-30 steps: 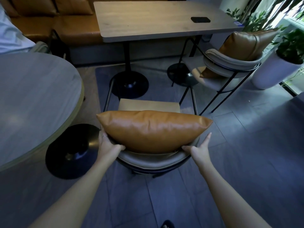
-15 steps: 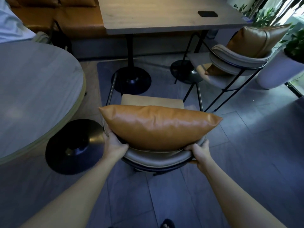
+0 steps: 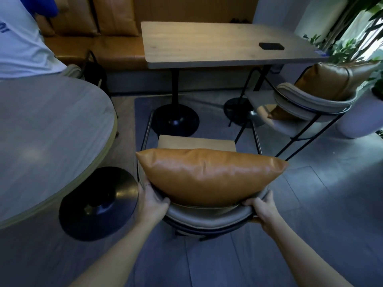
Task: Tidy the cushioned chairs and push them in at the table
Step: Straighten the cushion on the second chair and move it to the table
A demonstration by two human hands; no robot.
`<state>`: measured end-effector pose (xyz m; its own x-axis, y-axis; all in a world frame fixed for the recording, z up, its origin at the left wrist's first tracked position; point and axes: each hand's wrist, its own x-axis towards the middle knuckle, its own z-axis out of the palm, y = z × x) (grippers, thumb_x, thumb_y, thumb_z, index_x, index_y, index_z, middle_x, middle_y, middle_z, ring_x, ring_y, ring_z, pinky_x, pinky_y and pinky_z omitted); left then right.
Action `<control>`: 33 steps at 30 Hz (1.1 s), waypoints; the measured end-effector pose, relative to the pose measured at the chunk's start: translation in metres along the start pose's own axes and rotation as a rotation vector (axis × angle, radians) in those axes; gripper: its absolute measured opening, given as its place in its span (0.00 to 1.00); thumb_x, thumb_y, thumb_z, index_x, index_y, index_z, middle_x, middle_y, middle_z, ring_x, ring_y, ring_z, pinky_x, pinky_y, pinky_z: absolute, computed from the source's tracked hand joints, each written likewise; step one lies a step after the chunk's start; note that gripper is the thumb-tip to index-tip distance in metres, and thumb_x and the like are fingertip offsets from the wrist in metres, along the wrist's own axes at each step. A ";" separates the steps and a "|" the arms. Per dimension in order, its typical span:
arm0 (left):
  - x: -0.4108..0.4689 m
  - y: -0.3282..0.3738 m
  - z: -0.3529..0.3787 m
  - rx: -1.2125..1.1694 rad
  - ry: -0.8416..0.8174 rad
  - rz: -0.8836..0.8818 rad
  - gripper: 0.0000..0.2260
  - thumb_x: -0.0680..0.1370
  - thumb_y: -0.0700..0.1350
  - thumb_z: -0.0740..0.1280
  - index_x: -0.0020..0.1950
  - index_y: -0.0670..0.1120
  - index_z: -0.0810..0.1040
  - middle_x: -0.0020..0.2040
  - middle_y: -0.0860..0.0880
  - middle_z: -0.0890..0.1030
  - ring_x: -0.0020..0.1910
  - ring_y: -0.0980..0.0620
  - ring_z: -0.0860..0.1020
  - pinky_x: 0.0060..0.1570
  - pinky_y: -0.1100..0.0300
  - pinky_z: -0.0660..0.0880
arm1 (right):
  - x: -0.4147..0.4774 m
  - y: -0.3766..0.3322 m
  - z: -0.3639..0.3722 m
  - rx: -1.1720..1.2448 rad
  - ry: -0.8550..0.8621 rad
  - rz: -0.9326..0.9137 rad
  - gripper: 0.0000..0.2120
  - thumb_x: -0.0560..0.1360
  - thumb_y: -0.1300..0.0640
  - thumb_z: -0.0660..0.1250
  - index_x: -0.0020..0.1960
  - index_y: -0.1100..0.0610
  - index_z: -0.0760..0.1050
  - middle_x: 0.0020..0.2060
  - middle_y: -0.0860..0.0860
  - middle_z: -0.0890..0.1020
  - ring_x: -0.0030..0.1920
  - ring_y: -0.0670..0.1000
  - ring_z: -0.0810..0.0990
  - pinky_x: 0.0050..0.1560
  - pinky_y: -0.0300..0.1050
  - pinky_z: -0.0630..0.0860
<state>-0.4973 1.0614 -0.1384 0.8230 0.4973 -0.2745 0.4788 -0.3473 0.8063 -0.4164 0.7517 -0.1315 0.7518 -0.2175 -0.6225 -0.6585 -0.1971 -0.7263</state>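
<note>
Directly below me stands a chair with a grey padded backrest [image 3: 207, 216] and a tan seat [image 3: 196, 142]. An orange leather cushion [image 3: 209, 175] leans upright against the backrest. My left hand [image 3: 152, 200] grips the backrest's left end, and my right hand [image 3: 262, 208] grips its right end. The chair faces a rectangular wooden table [image 3: 207, 44] and stands a short way back from it. A second chair [image 3: 310, 104] with its own orange cushion [image 3: 333, 79] stands at the table's right end.
A round grey table [image 3: 45, 129] with a black disc base [image 3: 97, 204] stands close on the left. A dark phone [image 3: 271, 46] lies on the wooden table. An orange bench runs behind, a person in white sits at far left, and a white planter [image 3: 360, 119] stands at right.
My right hand went from open fingers beside the backrest to a closed grip on it. The view has tilted up, so more of the table and bench shows.
</note>
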 end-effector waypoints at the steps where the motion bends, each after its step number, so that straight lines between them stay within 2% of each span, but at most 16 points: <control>1: 0.004 0.002 0.002 -0.007 0.008 0.001 0.44 0.72 0.39 0.74 0.81 0.48 0.53 0.77 0.46 0.59 0.77 0.41 0.61 0.74 0.50 0.61 | 0.005 -0.005 0.000 -0.003 -0.008 -0.005 0.33 0.71 0.67 0.73 0.68 0.48 0.61 0.57 0.60 0.79 0.52 0.66 0.82 0.44 0.64 0.85; 5: 0.022 0.012 0.008 -0.044 0.039 -0.004 0.46 0.71 0.37 0.75 0.82 0.48 0.52 0.77 0.44 0.60 0.77 0.42 0.62 0.75 0.53 0.60 | 0.027 -0.024 0.005 -0.035 -0.030 -0.028 0.32 0.72 0.66 0.73 0.65 0.47 0.61 0.56 0.60 0.78 0.52 0.65 0.82 0.42 0.60 0.84; 10: 0.046 0.024 0.013 -0.062 0.054 -0.043 0.46 0.72 0.39 0.75 0.83 0.48 0.51 0.79 0.45 0.58 0.78 0.42 0.59 0.77 0.47 0.60 | 0.057 -0.053 0.013 -0.086 -0.050 -0.066 0.29 0.72 0.66 0.73 0.63 0.49 0.61 0.56 0.61 0.77 0.53 0.66 0.81 0.48 0.67 0.84; 13: 0.060 0.030 0.017 -0.056 0.076 -0.051 0.44 0.72 0.40 0.74 0.82 0.47 0.53 0.78 0.44 0.59 0.77 0.41 0.61 0.76 0.48 0.61 | 0.073 -0.070 0.018 -0.106 -0.069 -0.081 0.29 0.73 0.65 0.73 0.63 0.49 0.61 0.57 0.61 0.77 0.52 0.65 0.81 0.45 0.64 0.84; 17: 0.081 0.036 0.021 -0.041 0.092 -0.078 0.44 0.72 0.42 0.74 0.82 0.48 0.53 0.78 0.43 0.59 0.75 0.40 0.65 0.71 0.52 0.64 | 0.090 -0.091 0.027 -0.134 -0.074 -0.082 0.28 0.73 0.66 0.73 0.64 0.51 0.61 0.58 0.62 0.77 0.53 0.68 0.81 0.46 0.65 0.84; 24: 0.133 0.045 0.026 0.012 0.115 -0.086 0.44 0.73 0.46 0.73 0.83 0.49 0.51 0.82 0.42 0.54 0.76 0.38 0.65 0.69 0.50 0.67 | 0.119 -0.126 0.049 -0.150 -0.010 -0.112 0.29 0.73 0.67 0.73 0.68 0.56 0.63 0.59 0.63 0.77 0.56 0.68 0.81 0.53 0.70 0.82; 28: 0.163 0.052 0.028 -0.002 0.101 -0.091 0.46 0.75 0.47 0.72 0.83 0.54 0.44 0.84 0.44 0.46 0.78 0.38 0.61 0.69 0.50 0.66 | 0.134 -0.146 0.061 -0.159 0.003 -0.109 0.28 0.74 0.68 0.71 0.68 0.55 0.63 0.53 0.59 0.77 0.47 0.63 0.80 0.38 0.57 0.82; 30: 0.175 0.058 0.029 -0.024 0.090 -0.074 0.46 0.76 0.47 0.71 0.83 0.56 0.42 0.84 0.43 0.45 0.79 0.38 0.60 0.69 0.51 0.66 | 0.144 -0.157 0.066 -0.175 0.006 -0.114 0.29 0.74 0.68 0.71 0.69 0.54 0.63 0.50 0.57 0.76 0.46 0.62 0.80 0.36 0.55 0.81; 33: 0.191 0.065 0.029 -0.009 0.096 -0.048 0.47 0.76 0.47 0.71 0.82 0.58 0.40 0.84 0.42 0.47 0.76 0.35 0.64 0.66 0.49 0.69 | 0.157 -0.170 0.073 -0.201 0.022 -0.113 0.27 0.75 0.67 0.71 0.68 0.54 0.63 0.49 0.57 0.76 0.45 0.61 0.80 0.36 0.55 0.81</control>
<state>-0.3001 1.1110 -0.1533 0.7661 0.5871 -0.2614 0.5136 -0.3148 0.7982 -0.1843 0.8212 -0.1270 0.8217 -0.2032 -0.5324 -0.5654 -0.4071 -0.7174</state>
